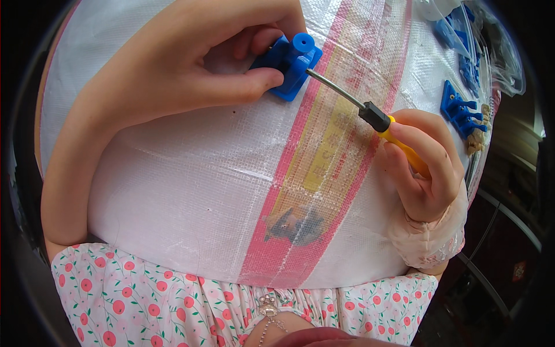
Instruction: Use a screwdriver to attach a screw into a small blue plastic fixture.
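Observation:
My left hand [219,63] grips a small blue plastic part [296,72] near the top of the view, thumb on its near side. The part has a flat base and a round post with a hole in its end. A screwdriver [376,117] with a yellow and black handle and a metal shaft lies in the closed fingers of my right hand [430,159]. The shaft's tip meets the right side of the blue part. Whether a screw sits at the tip is hidden.
A white woven sheet [173,173] with a pink and yellow printed stripe covers the work surface. At the right edge lies a blue hook rack [462,110] beside a beige cord [477,140]. Clear plastic bags [497,52] and more blue pieces [457,32] crowd the far right.

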### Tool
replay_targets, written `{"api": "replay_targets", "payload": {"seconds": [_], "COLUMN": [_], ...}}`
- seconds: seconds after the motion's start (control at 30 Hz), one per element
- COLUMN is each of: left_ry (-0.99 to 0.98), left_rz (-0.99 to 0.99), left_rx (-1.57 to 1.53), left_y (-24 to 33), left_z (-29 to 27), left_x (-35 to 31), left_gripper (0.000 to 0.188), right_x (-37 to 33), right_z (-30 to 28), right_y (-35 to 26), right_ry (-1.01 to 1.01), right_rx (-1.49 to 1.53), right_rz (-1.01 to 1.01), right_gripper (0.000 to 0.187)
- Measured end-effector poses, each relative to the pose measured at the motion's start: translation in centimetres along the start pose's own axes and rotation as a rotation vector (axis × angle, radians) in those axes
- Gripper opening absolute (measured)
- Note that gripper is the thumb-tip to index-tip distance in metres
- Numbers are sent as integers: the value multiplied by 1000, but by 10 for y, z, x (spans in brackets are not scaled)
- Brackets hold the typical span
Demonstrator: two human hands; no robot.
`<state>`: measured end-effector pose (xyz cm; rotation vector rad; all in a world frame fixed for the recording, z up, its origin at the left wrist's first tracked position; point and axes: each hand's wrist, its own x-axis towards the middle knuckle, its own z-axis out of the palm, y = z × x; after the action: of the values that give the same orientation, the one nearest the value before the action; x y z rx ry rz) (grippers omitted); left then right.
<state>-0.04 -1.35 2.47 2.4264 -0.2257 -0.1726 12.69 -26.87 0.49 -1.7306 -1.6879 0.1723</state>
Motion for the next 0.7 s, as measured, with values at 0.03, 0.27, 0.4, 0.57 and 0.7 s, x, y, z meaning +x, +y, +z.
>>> {"api": "replay_targets", "payload": {"seconds": [0.03, 0.27, 0.4, 0.57, 0.7], "left_ry": [9, 18, 2, 4, 4], "left_rz": [17, 50, -10, -38, 8], "left_rx": [-28, -101, -24, -36, -62], "left_y": [-2, -12, 2, 4, -5], "left_z": [0, 3, 1, 0, 0], "left_x": [-1, -2, 1, 0, -1], "left_gripper": [28, 29, 29, 28, 28], "right_x": [0, 2, 1, -1, -1], "right_z": [0, -6, 1, 3, -5], "right_y": [0, -10, -6, -9, -11], "right_ry": [1, -23, 39, 92, -1], "right_rx": [13, 20, -20, -91, -59], "right_rz": [3, 140, 61, 70, 101], "right_gripper": [32, 35, 38, 38, 34]}}
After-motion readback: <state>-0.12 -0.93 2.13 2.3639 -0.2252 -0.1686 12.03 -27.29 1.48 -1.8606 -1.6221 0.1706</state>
